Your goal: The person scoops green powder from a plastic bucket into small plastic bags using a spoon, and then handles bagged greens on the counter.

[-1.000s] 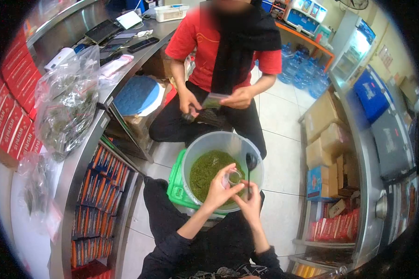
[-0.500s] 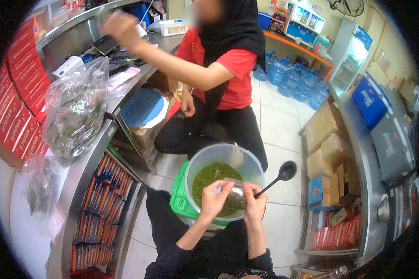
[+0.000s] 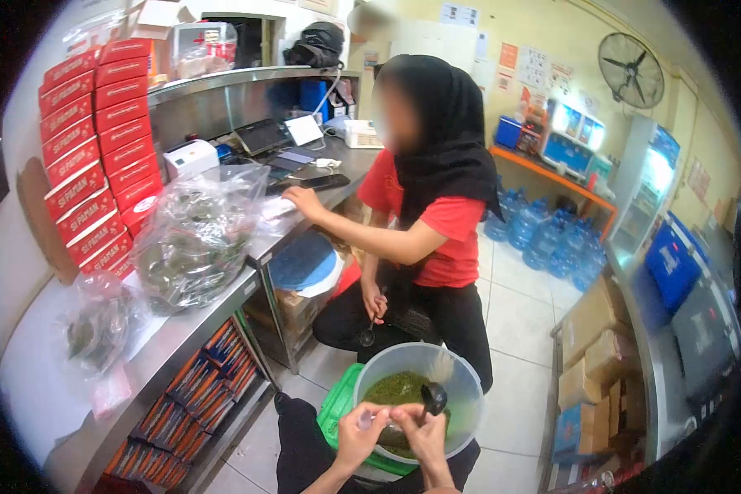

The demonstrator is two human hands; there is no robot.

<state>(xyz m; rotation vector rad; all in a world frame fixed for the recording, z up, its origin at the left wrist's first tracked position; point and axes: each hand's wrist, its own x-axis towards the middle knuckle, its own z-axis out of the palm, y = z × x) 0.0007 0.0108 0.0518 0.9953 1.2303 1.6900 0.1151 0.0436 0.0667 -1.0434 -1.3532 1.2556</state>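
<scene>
My left hand (image 3: 361,434) and my right hand (image 3: 422,431) are close together over a translucent bucket (image 3: 468,412), with fingertips pinched at the mouth of a small clear plastic bag (image 3: 393,438). Something green shows through the bag. A black spoon (image 3: 434,398) with a round bowl also sits in my right hand, its bowl pointing away from me; the grip hides most of its handle. Dry green flakes (image 3: 393,387) cover the bucket's bottom. Beneath and beside the bucket is a green lidded box (image 3: 337,409).
A co-worker in a red shirt (image 3: 451,239) sits opposite, one hand on the counter and the other holding a small dark scoop (image 3: 367,336). Large bags of green herbs (image 3: 193,255) and stacked red boxes (image 3: 128,123) stand at left. Cartons (image 3: 589,329) fill the right shelf.
My view has tilted up. The co-worker's raised arm has come down to the counter. The spoon's bowl has swung from the right to over the bucket. My fingertips have drawn together on the bag.
</scene>
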